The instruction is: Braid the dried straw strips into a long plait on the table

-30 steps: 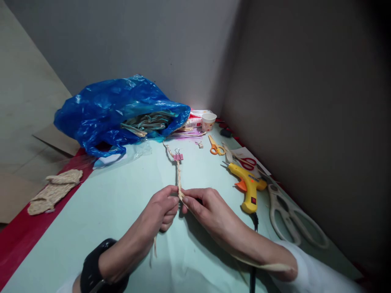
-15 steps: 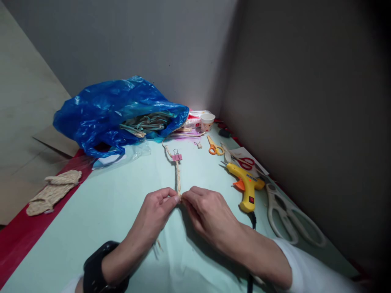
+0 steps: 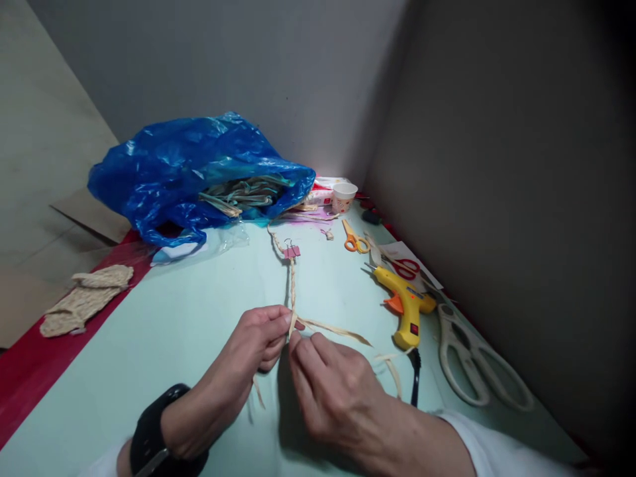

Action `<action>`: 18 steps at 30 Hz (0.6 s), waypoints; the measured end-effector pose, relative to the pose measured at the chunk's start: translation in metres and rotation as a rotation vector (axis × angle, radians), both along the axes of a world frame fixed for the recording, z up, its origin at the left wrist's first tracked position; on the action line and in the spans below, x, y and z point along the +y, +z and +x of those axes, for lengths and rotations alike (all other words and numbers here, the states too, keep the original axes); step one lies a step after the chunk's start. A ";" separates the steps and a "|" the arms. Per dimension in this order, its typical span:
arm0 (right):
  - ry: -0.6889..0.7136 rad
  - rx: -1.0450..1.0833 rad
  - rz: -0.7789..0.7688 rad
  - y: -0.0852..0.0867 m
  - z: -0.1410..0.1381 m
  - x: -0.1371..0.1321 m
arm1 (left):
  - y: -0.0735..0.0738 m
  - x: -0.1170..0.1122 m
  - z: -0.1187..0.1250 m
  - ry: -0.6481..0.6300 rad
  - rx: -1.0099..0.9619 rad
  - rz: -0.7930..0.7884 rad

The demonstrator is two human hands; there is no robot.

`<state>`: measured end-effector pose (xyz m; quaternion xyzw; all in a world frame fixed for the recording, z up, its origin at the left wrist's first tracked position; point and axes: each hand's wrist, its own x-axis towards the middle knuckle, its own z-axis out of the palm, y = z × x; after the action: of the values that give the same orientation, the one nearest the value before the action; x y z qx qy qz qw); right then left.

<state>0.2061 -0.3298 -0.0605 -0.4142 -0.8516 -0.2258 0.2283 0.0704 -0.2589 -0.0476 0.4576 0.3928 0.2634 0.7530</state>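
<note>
A thin pale braid (image 3: 293, 283) of straw-like strands runs toward me over the light green table covering. A pink binder clip (image 3: 292, 252) grips it near its far end. My left hand (image 3: 263, 334) pinches the braid's near end between thumb and fingers. Just to the right and nearer to me, my right hand (image 3: 330, 377) is closed with its fingertips on a strand coming from that end. One loose strand (image 3: 342, 329) sticks out to the right above my right hand. Another strand tip (image 3: 259, 391) hangs below my left hand.
A blue plastic bag (image 3: 199, 169) of dried strands lies at the back left, a paper cup (image 3: 344, 197) beside it. On the right are orange scissors (image 3: 356, 244), red-handled scissors (image 3: 406, 268), a yellow glue gun (image 3: 408, 311) and large white scissors (image 3: 464, 358). A woven slipper-shaped piece (image 3: 87, 301) lies left.
My right hand has moved down and slightly toward me, away from my left fingertips. A loose strand now shows stretched out to the right. My left hand keeps its pinch.
</note>
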 end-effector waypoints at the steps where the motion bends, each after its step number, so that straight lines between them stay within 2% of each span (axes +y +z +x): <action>1: 0.002 -0.006 -0.010 -0.001 0.000 0.000 | 0.001 0.000 -0.001 0.001 -0.020 -0.017; 6: 0.008 0.013 -0.078 0.004 0.003 0.002 | 0.003 -0.001 -0.002 -0.016 -0.004 -0.015; 8: -0.005 0.110 -0.138 0.014 0.006 0.005 | 0.002 -0.003 -0.001 0.008 0.061 0.037; 11: -0.142 0.330 -0.259 0.028 0.012 0.015 | 0.000 -0.003 -0.001 0.011 0.136 0.114; 13: -0.187 0.464 -0.495 0.033 0.017 0.023 | 0.000 -0.002 -0.001 -0.014 0.170 0.158; 16: -0.145 0.709 -0.911 0.030 0.024 0.035 | 0.002 -0.001 -0.001 -0.031 0.208 0.222; 18: -0.124 0.833 -1.035 0.026 0.027 0.041 | 0.005 -0.002 0.000 0.011 0.255 0.270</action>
<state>0.2332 -0.2893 -0.0346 -0.5714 -0.6653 0.3783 0.2962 0.0709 -0.2606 -0.0428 0.5820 0.4487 0.2576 0.6274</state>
